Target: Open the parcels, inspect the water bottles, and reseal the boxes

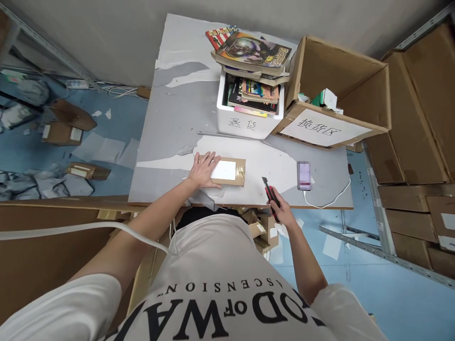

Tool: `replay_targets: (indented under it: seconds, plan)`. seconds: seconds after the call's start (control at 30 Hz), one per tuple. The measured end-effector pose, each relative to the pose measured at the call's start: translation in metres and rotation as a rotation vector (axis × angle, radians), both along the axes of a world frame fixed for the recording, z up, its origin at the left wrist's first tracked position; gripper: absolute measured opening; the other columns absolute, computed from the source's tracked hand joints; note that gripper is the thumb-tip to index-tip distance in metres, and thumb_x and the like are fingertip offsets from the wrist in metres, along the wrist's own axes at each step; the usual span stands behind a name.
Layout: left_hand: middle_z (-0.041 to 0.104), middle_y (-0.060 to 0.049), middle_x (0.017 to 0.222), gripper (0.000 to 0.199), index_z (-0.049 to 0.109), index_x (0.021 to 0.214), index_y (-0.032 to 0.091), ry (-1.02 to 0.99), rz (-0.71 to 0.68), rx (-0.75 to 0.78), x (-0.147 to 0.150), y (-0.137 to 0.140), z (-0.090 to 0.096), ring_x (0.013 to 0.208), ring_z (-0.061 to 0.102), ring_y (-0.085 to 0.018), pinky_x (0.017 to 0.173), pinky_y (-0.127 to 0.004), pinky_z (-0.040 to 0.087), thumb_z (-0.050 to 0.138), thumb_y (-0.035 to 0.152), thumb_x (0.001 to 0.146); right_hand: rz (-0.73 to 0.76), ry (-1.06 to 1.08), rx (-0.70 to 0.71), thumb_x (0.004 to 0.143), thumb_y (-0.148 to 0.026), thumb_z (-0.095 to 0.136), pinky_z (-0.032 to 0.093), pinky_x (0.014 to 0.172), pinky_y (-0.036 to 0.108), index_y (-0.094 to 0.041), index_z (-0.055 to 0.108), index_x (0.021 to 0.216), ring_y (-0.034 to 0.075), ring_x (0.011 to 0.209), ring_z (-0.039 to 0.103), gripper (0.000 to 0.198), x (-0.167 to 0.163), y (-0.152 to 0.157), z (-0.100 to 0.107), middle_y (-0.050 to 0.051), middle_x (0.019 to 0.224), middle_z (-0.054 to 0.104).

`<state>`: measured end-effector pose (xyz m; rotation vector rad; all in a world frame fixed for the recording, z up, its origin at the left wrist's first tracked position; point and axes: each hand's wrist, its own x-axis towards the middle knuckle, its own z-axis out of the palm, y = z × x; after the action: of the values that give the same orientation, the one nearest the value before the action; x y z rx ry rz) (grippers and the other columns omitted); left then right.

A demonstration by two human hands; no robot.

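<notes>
Head view shows us a white bin (245,124) stacked with books (254,53) and a large carton (351,61) blocking the back right of the surface (174,116), with a phone (304,176) and its cable (329,206) at right. Near the front edge lies our small parcel (229,171), long axis running left to right, taped end pointing right. Our left grip (204,171) spreads flat on its left end; our right grip (282,208) is closed around a box cutter (272,197), blade (265,181) pointing away, slightly left.
</notes>
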<state>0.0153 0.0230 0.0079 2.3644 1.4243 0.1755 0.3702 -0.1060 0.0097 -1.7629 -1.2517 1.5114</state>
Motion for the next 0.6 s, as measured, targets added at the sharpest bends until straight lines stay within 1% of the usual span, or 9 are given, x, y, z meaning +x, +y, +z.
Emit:
replay_targets:
  seconds: [0.07, 0.1, 0.17, 0.27, 0.33, 0.4, 0.47, 0.53, 0.6]
  plan:
    - [0.023, -0.022, 0.153, 0.115, 0.028, 0.147, 0.014, -0.015, -0.027, 0.042, 0.000, -0.002, 0.001, 0.141, 0.014, -0.044, 0.110, -0.061, -0.009, 0.070, 0.070, 0.055, -0.139, -0.190, 0.093, 0.084, -0.037, 0.052, 0.052, 0.069, 0.036, -0.027, 0.031, 0.147, 0.018, 0.068, 0.057, 0.067, -0.003, 0.008, -0.019, 0.005, 0.092, 0.065]
    - [0.023, -0.021, 0.153, 0.108, 0.031, 0.146, 0.015, -0.024, -0.035, 0.069, 0.001, -0.005, 0.002, 0.141, 0.013, -0.043, 0.110, -0.062, -0.008, 0.067, 0.069, 0.061, -0.189, -0.280, 0.130, 0.083, -0.035, 0.051, 0.050, 0.079, 0.039, -0.025, 0.035, 0.146, 0.021, 0.079, 0.059, 0.065, -0.008, 0.014, -0.031, 0.007, 0.097, 0.065]
    - [0.026, -0.020, 0.153, 0.086, 0.038, 0.143, 0.016, -0.036, -0.044, 0.117, 0.003, -0.015, 0.003, 0.142, 0.016, -0.040, 0.112, -0.060, -0.003, 0.059, 0.063, 0.074, -0.222, -0.412, 0.167, 0.082, -0.031, 0.053, 0.042, 0.095, 0.044, -0.021, 0.044, 0.140, 0.026, 0.102, 0.055, 0.059, -0.021, 0.025, -0.055, 0.012, 0.110, 0.060]
    - [0.042, -0.017, 0.145, 0.053, 0.051, 0.133, 0.017, -0.036, -0.049, 0.134, 0.008, -0.037, 0.001, 0.138, 0.032, -0.032, 0.115, -0.052, 0.012, 0.047, 0.046, 0.089, -0.198, -0.493, 0.158, 0.080, -0.025, 0.054, 0.031, 0.105, 0.049, -0.023, 0.052, 0.132, 0.028, 0.119, 0.045, 0.052, -0.039, 0.032, -0.086, 0.013, 0.120, 0.052]
    - [0.052, -0.015, 0.136, 0.041, 0.056, 0.128, 0.020, -0.038, -0.023, 0.121, 0.010, -0.052, -0.004, 0.131, 0.041, -0.028, 0.113, -0.048, 0.022, 0.041, 0.036, 0.093, -0.183, -0.520, 0.162, 0.081, -0.023, 0.052, 0.030, 0.106, 0.051, -0.025, 0.052, 0.130, 0.028, 0.124, 0.040, 0.049, -0.044, 0.030, -0.097, 0.013, 0.124, 0.048]
    - [0.056, -0.014, 0.131, 0.039, 0.057, 0.126, 0.021, -0.059, 0.023, 0.111, 0.012, -0.063, -0.011, 0.129, 0.045, -0.027, 0.111, -0.047, 0.027, 0.038, 0.030, 0.094, -0.158, -0.569, 0.186, 0.082, -0.024, 0.050, 0.028, 0.106, 0.055, -0.024, 0.051, 0.130, 0.030, 0.129, 0.036, 0.048, -0.044, 0.028, -0.099, 0.015, 0.130, 0.044]
    - [0.058, -0.013, 0.129, 0.038, 0.057, 0.126, 0.021, -0.091, 0.060, 0.109, 0.012, -0.068, -0.019, 0.129, 0.045, -0.026, 0.111, -0.047, 0.029, 0.038, 0.027, 0.093, -0.144, -0.605, 0.249, 0.083, -0.026, 0.050, 0.023, 0.107, 0.058, -0.021, 0.047, 0.134, 0.032, 0.133, 0.030, 0.051, -0.044, 0.036, -0.089, 0.017, 0.136, 0.039]
    - [0.059, -0.013, 0.128, 0.039, 0.057, 0.127, 0.021, -0.114, 0.071, 0.114, 0.011, -0.070, -0.028, 0.129, 0.045, -0.026, 0.110, -0.048, 0.031, 0.039, 0.025, 0.093, -0.125, -0.596, 0.381, 0.085, -0.031, 0.048, 0.019, 0.110, 0.058, -0.019, 0.041, 0.139, 0.032, 0.135, 0.025, 0.056, -0.052, 0.057, -0.069, 0.018, 0.141, 0.034]
    - [0.060, -0.013, 0.126, 0.038, 0.057, 0.126, 0.021, -0.125, 0.064, 0.126, 0.009, -0.069, -0.037, 0.127, 0.048, -0.026, 0.108, -0.049, 0.033, 0.040, 0.023, 0.092, -0.035, -0.533, 0.543, 0.089, -0.037, 0.045, 0.021, 0.111, 0.054, -0.019, 0.036, 0.143, 0.030, 0.135, 0.026, 0.057, -0.070, 0.087, -0.043, 0.016, 0.143, 0.035]
